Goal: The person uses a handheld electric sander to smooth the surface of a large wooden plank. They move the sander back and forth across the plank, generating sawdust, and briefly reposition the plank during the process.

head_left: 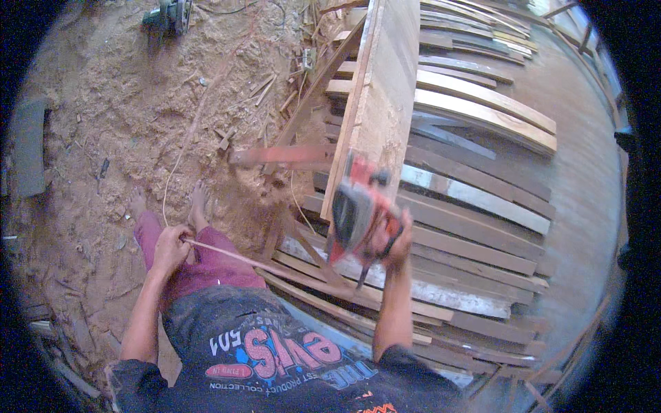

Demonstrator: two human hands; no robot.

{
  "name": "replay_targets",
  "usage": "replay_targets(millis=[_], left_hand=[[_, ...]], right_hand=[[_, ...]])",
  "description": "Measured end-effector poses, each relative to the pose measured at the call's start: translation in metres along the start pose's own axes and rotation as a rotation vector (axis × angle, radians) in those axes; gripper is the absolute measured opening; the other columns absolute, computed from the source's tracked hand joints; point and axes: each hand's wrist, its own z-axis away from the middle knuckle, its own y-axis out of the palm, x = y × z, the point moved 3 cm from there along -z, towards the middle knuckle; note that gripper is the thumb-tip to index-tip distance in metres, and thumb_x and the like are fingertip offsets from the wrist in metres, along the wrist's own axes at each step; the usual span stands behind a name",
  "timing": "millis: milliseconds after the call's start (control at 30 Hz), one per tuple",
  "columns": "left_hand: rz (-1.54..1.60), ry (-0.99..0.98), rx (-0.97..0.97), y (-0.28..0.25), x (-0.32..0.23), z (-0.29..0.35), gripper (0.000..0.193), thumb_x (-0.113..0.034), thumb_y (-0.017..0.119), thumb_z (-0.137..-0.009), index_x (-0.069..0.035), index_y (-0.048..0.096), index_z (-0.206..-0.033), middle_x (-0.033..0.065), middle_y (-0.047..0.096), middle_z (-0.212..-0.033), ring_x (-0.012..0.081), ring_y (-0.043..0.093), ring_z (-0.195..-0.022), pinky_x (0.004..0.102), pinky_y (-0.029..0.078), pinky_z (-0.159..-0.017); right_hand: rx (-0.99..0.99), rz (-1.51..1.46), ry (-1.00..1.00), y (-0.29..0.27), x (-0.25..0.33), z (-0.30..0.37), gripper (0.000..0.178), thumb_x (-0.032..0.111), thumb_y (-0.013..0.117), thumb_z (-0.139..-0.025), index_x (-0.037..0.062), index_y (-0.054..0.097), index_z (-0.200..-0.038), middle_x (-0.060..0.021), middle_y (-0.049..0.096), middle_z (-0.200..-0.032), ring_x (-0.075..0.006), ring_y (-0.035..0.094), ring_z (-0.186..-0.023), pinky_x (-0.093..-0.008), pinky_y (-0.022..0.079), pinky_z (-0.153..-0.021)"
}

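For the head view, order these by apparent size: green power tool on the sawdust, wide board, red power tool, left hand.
Largest to smallest:
1. Wide board
2. Red power tool
3. Green power tool and left hand: too alike to rank; the hand is nearer.

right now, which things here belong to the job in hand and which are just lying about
In use:
red handheld power tool, in the right hand
pale cord, in the left hand
wide board by the tool, apparently

Seemingly lying about:
green power tool
row of planks
wood scraps
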Motion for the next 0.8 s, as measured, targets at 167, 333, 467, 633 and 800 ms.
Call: replay_targets(millis=[167, 333, 467, 633, 800], left_hand=[[0.057, -0.039, 0.069, 0.007, 0.004, -0.001, 0.023, -0.011, 0.077, -0.077, -0.009, 0.072, -0.099, 0.0145, 0.071, -0.095, 0.0346, 0.067, -0.092, 0.045, 0.054, -0.082], [0.036, 0.008, -0.063, 0.004, -0.01, -0.009, 0.019, -0.012, 0.078, -0.077, -0.007, 0.074, -0.095, 0.0156, 0.073, -0.093, 0.0363, 0.069, -0.092, 0.0464, 0.054, -0.082], [0.064, -0.04, -0.123, -0.008, -0.016, -0.017, 0.017, -0.014, 0.077, -0.078, -0.007, 0.074, -0.093, 0.0159, 0.073, -0.093, 0.0366, 0.069, -0.092, 0.0458, 0.054, -0.082], [0.146, -0.091, -0.099, -0.003, -0.02, -0.034, 0.016, -0.016, 0.078, -0.079, -0.009, 0.074, -0.093, 0.0153, 0.073, -0.092, 0.0369, 0.069, -0.093, 0.0464, 0.055, -0.083], [0.044, -0.105, -0.044, -0.014, -0.002, -0.038, 0.018, -0.014, 0.078, -0.077, -0.01, 0.074, -0.093, 0.0153, 0.071, -0.092, 0.0368, 0.067, -0.094, 0.0461, 0.054, -0.085]], right_hand=[[0.146, 0.063, 0.247, -0.016, -0.021, 0.083, 0.064, 0.069, 0.037, -0.101, 0.0111, 0.057, -0.083, 0.0026, 0.04, -0.05, -0.0156, 0.038, -0.039, -0.0315, 0.034, -0.039], [-0.029, 0.03, 0.186, 0.001, 0.027, -0.029, 0.062, 0.065, 0.035, -0.103, 0.0099, 0.06, -0.091, 0.0047, 0.04, -0.052, -0.0123, 0.037, -0.038, -0.03, 0.034, -0.038], [0.148, 0.031, 0.081, 0.049, 0.072, -0.13, 0.071, 0.068, 0.035, -0.103, 0.0067, 0.065, -0.122, 0.0076, 0.038, -0.055, -0.0087, 0.036, -0.041, -0.0263, 0.035, -0.039], [0.061, 0.136, 0.04, 0.053, 0.079, -0.141, 0.06, 0.071, 0.038, -0.101, 0.0165, 0.061, -0.096, 0.0089, 0.039, -0.055, -0.0069, 0.039, -0.043, -0.0248, 0.033, -0.041], [0.276, -0.042, 0.188, 0.013, 0.02, -0.02, 0.073, 0.075, 0.034, -0.1, 0.0091, 0.062, -0.116, 0.0039, 0.041, -0.058, -0.0149, 0.042, -0.044, -0.0319, 0.039, -0.04]])
